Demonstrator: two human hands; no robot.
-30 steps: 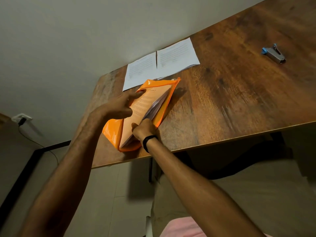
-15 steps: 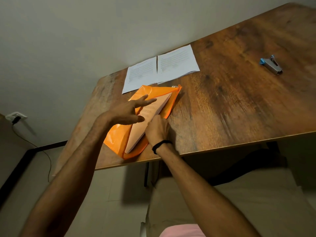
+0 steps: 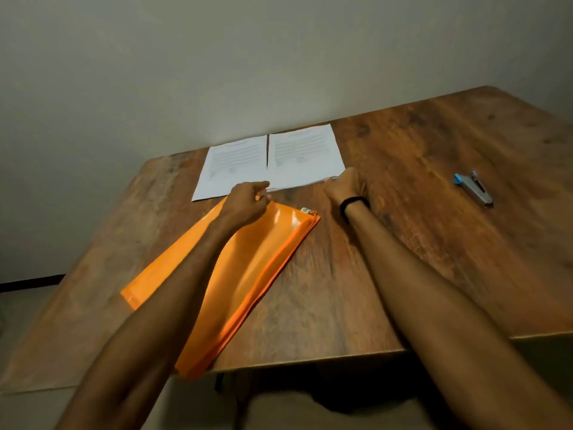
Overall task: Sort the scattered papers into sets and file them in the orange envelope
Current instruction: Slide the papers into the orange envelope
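Right stack (image 3: 305, 156): loose sheets, likely light and floppy; it lies just beyond both your hands, beside the left stack (image 3: 231, 164).
Right hand (image 3: 344, 185): fingers curled, pinching that stack's near corner.
Left hand (image 3: 248, 198): curled at the stack's other near corner; grip unclear.
Sheets: take both near corners and lift level, or they may fan out.
Orange envelope (image 3: 273, 243): glossy, probably slippery; it lies under your left wrist on the counter (image 3: 387, 274).

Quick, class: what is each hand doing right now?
Left hand: pinches the right paper stack at its near edge.
Right hand: grips the same stack's near right corner.
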